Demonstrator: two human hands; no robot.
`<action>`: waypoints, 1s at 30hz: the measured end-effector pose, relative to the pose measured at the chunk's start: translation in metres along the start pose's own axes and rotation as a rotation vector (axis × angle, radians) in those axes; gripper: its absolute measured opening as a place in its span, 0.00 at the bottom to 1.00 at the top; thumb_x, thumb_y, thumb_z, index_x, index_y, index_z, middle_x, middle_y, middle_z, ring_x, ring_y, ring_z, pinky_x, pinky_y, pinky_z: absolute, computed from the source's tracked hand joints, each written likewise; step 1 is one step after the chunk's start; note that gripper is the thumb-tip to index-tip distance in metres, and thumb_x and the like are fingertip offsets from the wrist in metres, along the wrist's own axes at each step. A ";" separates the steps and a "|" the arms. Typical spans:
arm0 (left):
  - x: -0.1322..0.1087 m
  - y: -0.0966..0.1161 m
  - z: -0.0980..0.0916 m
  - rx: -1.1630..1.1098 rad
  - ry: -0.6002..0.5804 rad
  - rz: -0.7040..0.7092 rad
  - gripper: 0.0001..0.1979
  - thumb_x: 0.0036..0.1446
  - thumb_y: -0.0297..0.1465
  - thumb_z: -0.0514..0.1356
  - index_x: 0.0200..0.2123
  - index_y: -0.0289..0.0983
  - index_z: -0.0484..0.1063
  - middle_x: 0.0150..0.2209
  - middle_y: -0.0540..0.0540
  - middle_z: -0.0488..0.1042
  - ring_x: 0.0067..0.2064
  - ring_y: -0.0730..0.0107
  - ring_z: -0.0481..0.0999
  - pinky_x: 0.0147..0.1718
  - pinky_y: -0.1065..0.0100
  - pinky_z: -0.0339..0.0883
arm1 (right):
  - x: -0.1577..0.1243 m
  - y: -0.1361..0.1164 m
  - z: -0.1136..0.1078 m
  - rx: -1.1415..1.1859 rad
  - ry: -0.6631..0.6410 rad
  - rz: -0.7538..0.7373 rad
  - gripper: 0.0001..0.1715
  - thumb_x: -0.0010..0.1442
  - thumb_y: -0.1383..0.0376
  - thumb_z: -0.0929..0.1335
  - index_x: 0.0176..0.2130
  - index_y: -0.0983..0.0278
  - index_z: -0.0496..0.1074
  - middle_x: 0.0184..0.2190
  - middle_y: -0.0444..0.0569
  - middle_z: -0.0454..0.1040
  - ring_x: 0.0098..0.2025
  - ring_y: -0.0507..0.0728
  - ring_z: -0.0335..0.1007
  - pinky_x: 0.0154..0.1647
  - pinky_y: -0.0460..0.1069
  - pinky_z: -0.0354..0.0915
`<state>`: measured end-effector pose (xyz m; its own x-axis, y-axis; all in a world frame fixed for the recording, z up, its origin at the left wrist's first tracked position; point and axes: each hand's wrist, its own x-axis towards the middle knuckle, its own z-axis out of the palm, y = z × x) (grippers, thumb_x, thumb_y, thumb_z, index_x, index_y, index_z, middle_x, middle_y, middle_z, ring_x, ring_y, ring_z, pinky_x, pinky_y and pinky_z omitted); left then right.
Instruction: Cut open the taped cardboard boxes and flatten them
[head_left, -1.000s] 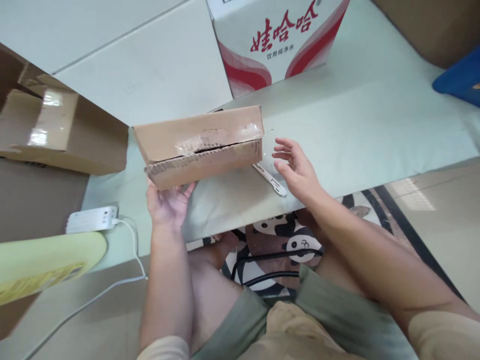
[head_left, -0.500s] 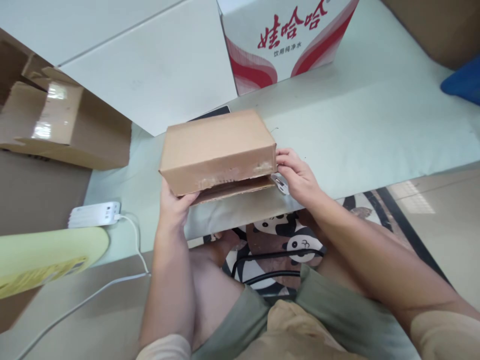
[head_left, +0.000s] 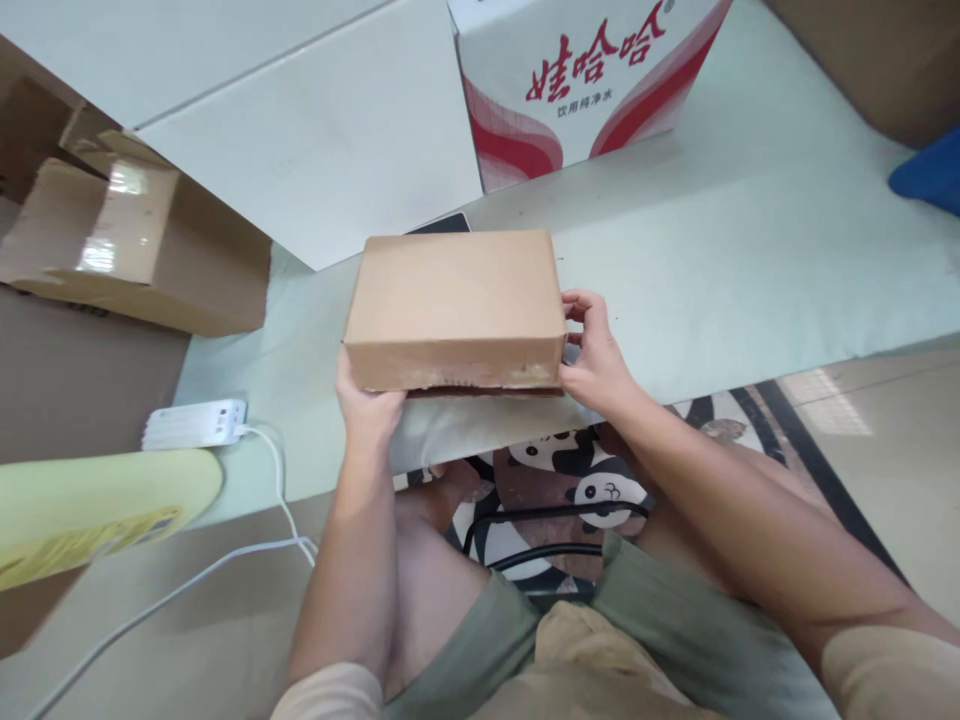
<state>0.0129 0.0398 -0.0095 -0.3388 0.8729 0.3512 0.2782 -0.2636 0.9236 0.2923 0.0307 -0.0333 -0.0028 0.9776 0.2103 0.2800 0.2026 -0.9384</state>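
A brown cardboard box (head_left: 457, 300) rests near the front edge of the pale green table, its plain broad face up. Torn tape marks show along its front side, and a thin dark gap with a flap edge runs underneath. My left hand (head_left: 369, 405) grips the front left corner, thumb along the lower front edge and the other fingers hidden behind the box. At the right side, my right hand (head_left: 596, 355) has its fingers curled against the box's end. A small dark bit shows between those fingers and the box, too little to name.
A white box with red lettering (head_left: 577, 100) and a large white panel (head_left: 315, 140) stand behind. An opened carton (head_left: 202, 250) is at left. A white power bank (head_left: 193, 424) with its cable (head_left: 277, 465) lies near a yellow-green object (head_left: 105, 500). Something blue (head_left: 930, 172) sits far right.
The box has turned slightly and been lowered, so the gap under its front edge has narrowed. Both hands moved with it, and the white round object by my right hand is now hidden.
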 end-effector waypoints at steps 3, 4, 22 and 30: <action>-0.003 0.003 0.004 -0.008 -0.012 -0.004 0.29 0.36 0.30 0.75 0.45 0.37 0.75 0.43 0.45 0.77 0.54 0.52 0.78 0.60 0.55 0.69 | 0.001 0.000 -0.002 -0.052 0.015 -0.023 0.56 0.49 0.44 0.78 0.64 0.52 0.50 0.63 0.59 0.58 0.66 0.68 0.60 0.58 0.63 0.70; -0.003 0.003 0.005 -0.007 -0.027 -0.015 0.30 0.35 0.30 0.76 0.46 0.37 0.75 0.44 0.45 0.77 0.55 0.52 0.78 0.61 0.55 0.69 | 0.001 0.000 -0.003 -0.058 0.016 -0.029 0.57 0.49 0.44 0.78 0.65 0.52 0.49 0.65 0.60 0.57 0.67 0.69 0.59 0.59 0.64 0.69; 0.001 -0.030 -0.001 0.078 0.063 -0.070 0.14 0.49 0.36 0.73 0.37 0.40 0.75 0.40 0.45 0.80 0.55 0.53 0.78 0.65 0.51 0.64 | -0.003 0.008 0.004 -0.168 0.077 -0.193 0.53 0.55 0.47 0.76 0.68 0.51 0.49 0.63 0.58 0.58 0.65 0.70 0.61 0.59 0.68 0.69; -0.002 -0.028 0.001 0.270 -0.023 0.099 0.25 0.41 0.45 0.72 0.41 0.38 0.76 0.44 0.40 0.80 0.53 0.48 0.79 0.61 0.50 0.68 | -0.003 0.005 0.002 -0.276 0.192 -0.187 0.47 0.62 0.50 0.71 0.70 0.50 0.49 0.62 0.59 0.65 0.60 0.72 0.70 0.54 0.71 0.72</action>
<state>0.0065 0.0459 -0.0362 -0.2783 0.8581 0.4316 0.5391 -0.2324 0.8096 0.2921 0.0290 -0.0386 0.0940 0.8917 0.4427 0.5399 0.3279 -0.7752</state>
